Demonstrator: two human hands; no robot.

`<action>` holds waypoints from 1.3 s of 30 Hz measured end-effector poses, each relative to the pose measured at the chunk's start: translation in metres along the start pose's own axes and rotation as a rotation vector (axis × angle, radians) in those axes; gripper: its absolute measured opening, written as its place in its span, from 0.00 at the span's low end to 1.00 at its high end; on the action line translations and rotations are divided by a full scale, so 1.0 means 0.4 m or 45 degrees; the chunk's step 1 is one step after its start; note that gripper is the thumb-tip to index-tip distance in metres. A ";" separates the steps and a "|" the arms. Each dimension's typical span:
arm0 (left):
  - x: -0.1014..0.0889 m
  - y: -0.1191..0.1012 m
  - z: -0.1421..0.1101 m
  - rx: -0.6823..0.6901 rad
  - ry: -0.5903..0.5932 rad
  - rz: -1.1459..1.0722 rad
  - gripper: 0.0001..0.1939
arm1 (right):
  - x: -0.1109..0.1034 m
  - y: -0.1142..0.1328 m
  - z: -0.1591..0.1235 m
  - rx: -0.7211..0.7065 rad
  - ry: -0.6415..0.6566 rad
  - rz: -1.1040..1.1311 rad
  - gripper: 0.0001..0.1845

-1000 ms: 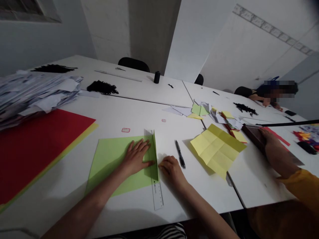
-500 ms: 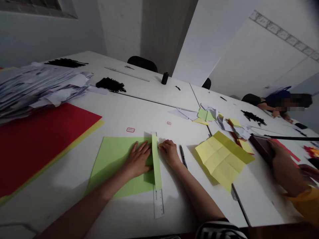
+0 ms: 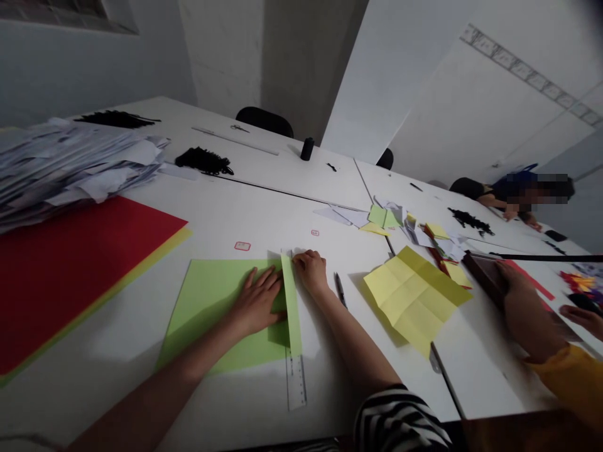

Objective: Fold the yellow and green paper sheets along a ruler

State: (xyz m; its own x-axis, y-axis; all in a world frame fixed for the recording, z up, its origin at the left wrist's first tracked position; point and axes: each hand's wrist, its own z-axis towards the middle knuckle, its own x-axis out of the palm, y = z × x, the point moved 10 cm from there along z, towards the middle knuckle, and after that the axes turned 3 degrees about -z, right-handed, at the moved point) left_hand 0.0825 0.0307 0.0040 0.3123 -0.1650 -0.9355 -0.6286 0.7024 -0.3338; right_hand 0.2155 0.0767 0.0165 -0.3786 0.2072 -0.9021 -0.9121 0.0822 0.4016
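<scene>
A sheet of light green paper (image 3: 211, 301) lies on the table, with a narrow strip along its right side folded up against a clear ruler (image 3: 296, 383). The ruler's near end sticks out below the paper. My left hand (image 3: 259, 298) rests flat on the sheet, fingers spread, its tips close to the raised strip. My right hand (image 3: 311, 270) is closed, fingers curled, at the far end of the strip on its right side. Whatever its fingertips pinch, if anything, is too small to make out. A pen (image 3: 340, 290) lies to the right of that hand.
Creased yellow paper (image 3: 414, 298) lies to the right, with paper scraps (image 3: 386, 216) behind it. Red sheets (image 3: 85, 270) and a tall paper stack (image 3: 80, 166) occupy the left. A co-worker's hand (image 3: 532, 307) rests on a dark object at right; another person sits farther back.
My right hand has slid away from me along the folded strip, to its far end. My left hand stays on the green paper. The view has shifted slightly.
</scene>
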 end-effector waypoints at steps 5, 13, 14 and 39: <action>0.001 0.005 0.002 -0.010 0.015 -0.014 0.32 | -0.006 0.006 0.008 0.044 -0.061 0.000 0.12; -0.008 0.007 0.000 0.012 -0.033 -0.027 0.31 | -0.025 0.017 -0.087 -0.062 -0.047 0.061 0.15; -0.009 0.008 0.000 0.019 -0.039 -0.035 0.31 | -0.024 0.022 -0.109 -0.101 -0.047 0.070 0.15; -0.004 0.021 0.000 -0.018 0.020 0.029 0.32 | 0.022 0.099 -0.092 -0.101 0.161 -0.546 0.20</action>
State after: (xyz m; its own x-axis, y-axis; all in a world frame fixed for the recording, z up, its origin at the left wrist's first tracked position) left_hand 0.0767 0.0370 0.0027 0.2865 -0.1597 -0.9447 -0.6455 0.6965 -0.3135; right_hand 0.1702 0.0458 0.0185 0.0243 0.0497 -0.9985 -0.9980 0.0588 -0.0213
